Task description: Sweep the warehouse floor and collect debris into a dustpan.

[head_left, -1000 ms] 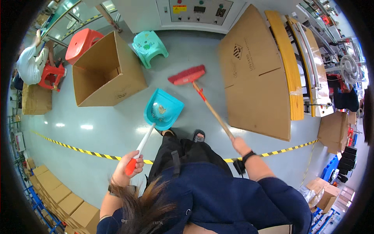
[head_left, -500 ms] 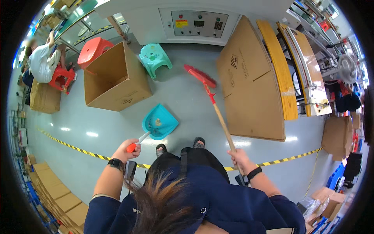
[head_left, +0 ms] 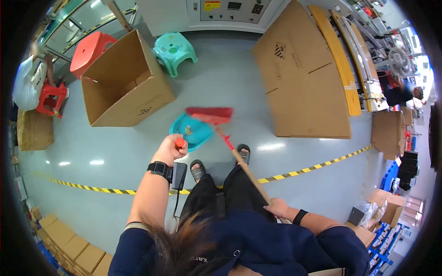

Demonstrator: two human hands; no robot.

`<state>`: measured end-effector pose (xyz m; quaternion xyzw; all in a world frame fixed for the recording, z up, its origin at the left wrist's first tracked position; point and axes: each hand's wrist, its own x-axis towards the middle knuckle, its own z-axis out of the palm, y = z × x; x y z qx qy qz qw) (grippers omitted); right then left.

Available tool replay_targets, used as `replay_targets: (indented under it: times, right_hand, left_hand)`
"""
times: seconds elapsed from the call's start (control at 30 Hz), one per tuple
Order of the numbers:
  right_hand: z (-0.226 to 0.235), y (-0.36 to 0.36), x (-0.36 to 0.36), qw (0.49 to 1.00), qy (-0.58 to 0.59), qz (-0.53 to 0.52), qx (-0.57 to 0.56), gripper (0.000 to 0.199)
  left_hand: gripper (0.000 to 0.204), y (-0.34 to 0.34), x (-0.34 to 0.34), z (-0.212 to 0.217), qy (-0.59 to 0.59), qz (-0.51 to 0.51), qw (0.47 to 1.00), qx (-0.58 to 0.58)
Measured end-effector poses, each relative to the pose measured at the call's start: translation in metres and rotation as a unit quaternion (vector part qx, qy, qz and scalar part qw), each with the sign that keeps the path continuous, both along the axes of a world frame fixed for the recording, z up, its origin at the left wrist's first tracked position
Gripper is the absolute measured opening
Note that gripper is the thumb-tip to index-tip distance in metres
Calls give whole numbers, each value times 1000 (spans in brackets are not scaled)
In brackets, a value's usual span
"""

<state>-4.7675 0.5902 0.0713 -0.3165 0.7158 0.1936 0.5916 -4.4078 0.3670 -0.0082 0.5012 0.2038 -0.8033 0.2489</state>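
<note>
Turquoise plastic is forming the body of one scoop-shaped dustpan (head_left: 202,138), which is lying in front of the person's feet and holding a small patch of pale debris (head_left: 189,130). In the head view, two hands are working. The left hand (head_left: 173,149) is closing its fingers around the dustpan's handle, whose orange-red end is showing above the fist. The right hand (head_left: 278,208) is wrapping around the wooden stick of one red-headed broom (head_left: 245,166). The broom's head, blurred, is overlapping the dustpan's far rim; whether the two are touching, I cannot tell.

Seats are numbering three: one mint-green plastic stool (head_left: 175,48) and two red plastic stools, the first (head_left: 91,51) standing behind the box, the second (head_left: 51,99) bearing a seated person in white (head_left: 25,85). One open brown cardboard box (head_left: 149,103) is standing left of the dustpan, just beside the mint-green stool, obstructing that side. One large flat brown cardboard panel (head_left: 304,87) is blocking the right side, leaning near yellow wooden boards (head_left: 338,60). One white metal cabinet (head_left: 163,18) with a control panel is closing off the far end. One yellow-and-black floor tape (head_left: 297,173) is running across behind two dark sandals (head_left: 198,171).
</note>
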Motion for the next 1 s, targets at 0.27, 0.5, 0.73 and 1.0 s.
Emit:
replay_targets:
  times: [0.27, 0.5, 0.73, 1.0]
  right_hand:
    - [50, 38, 25, 999, -30, -26, 9, 31]
    - [-42, -24, 13, 965, 105, 1, -241, 34]
    - [-74, -26, 36, 941, 187, 170, -225, 22]
    - [9, 104, 48, 990, 79, 97, -71, 19]
  left_hand:
    - [15, 3, 28, 14, -10, 12, 1000, 6]
    - [18, 55, 67, 45, -3, 21, 1000, 11]
    - [14, 72, 87, 48, -29, 42, 994, 93]
    - [19, 67, 89, 29, 25, -21, 995, 94]
